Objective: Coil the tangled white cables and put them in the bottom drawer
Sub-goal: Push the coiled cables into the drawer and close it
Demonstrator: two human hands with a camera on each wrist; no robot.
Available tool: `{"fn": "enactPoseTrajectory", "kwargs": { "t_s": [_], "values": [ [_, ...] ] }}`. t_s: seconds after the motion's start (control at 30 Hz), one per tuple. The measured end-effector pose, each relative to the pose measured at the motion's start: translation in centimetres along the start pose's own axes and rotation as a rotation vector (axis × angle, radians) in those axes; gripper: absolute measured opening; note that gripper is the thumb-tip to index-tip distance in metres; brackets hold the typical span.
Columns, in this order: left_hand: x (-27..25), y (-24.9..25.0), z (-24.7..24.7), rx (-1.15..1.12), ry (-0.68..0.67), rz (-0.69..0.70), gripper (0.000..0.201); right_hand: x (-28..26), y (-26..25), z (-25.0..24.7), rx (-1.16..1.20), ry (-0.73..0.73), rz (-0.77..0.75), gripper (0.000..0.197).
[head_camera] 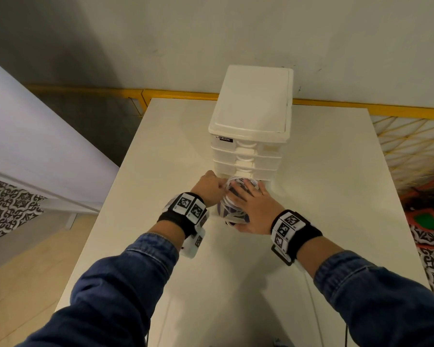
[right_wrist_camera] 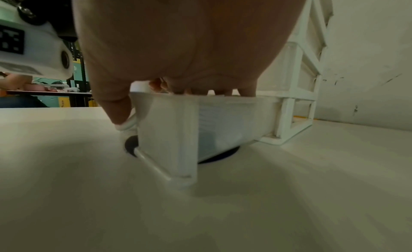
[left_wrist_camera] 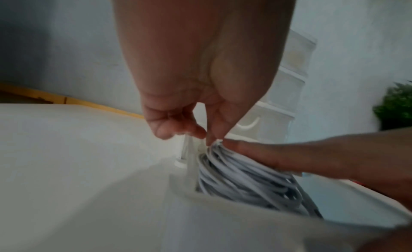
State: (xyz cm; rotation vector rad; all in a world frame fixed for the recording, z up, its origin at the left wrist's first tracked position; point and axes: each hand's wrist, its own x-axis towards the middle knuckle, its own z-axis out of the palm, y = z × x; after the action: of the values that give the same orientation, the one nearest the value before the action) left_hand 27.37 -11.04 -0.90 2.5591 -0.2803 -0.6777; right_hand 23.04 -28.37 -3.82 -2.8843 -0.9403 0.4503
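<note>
The white drawer unit (head_camera: 251, 116) stands on the white table (head_camera: 323, 196) with its bottom drawer (head_camera: 221, 211) pulled out toward me. A coil of white cables (left_wrist_camera: 245, 181) lies inside that drawer. My left hand (left_wrist_camera: 205, 137) pinches the coil's far left edge between thumb and fingertips. My right hand (head_camera: 253, 209) lies flat over the coil with fingers spread and straight, one finger (left_wrist_camera: 278, 158) pressing down on the loops. From the right wrist, the right hand (right_wrist_camera: 200, 90) covers the drawer (right_wrist_camera: 223, 123), with the thumb down at its front corner. Much of the coil is hidden under my hands.
The three upper drawers (head_camera: 246, 156) are closed. A yellow lattice frame (head_camera: 411, 146) runs behind and to the right of the table. The table's left edge drops to the floor (head_camera: 23, 271). A dark round spot (right_wrist_camera: 132, 146) shows under the drawer.
</note>
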Motion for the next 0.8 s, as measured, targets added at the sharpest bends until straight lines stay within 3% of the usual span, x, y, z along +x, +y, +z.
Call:
{"fn": "enactPoseTrajectory", "kwargs": {
  "t_s": [0.1, 0.23, 0.33, 0.6, 0.7, 0.8],
  "values": [
    [0.1, -0.6, -0.7, -0.187, 0.132, -0.054, 0.031, -0.1, 0.0, -0.2, -0.003, -0.027, 0.007, 0.095],
    [0.3, -0.4, -3.2, -0.367, 0.484, -0.184, 0.037, -0.2, -0.3, -0.4, -0.013, -0.037, 0.016, 0.096],
    [-0.2, 1.3, -5.1, -0.578, 0.647, 0.002, 0.043, -0.1, -0.3, -0.6, -0.026, -0.039, 0.014, 0.097],
    [-0.1, 3.6, -7.2, -0.818, 0.793, 0.235, 0.041, -0.1, -0.6, -0.5, -0.027, 0.031, 0.018, 0.09],
    [0.2, 4.5, -7.7, -0.801, 0.756, 0.239, 0.044, -0.3, -0.5, -0.3, 0.023, 0.045, 0.021, 0.09],
    [0.5, 4.9, -7.9, -0.781, 0.637, 0.237, 0.054, -0.2, -0.4, -0.1, 0.041, 0.025, 0.028, 0.089]
  ]
}}
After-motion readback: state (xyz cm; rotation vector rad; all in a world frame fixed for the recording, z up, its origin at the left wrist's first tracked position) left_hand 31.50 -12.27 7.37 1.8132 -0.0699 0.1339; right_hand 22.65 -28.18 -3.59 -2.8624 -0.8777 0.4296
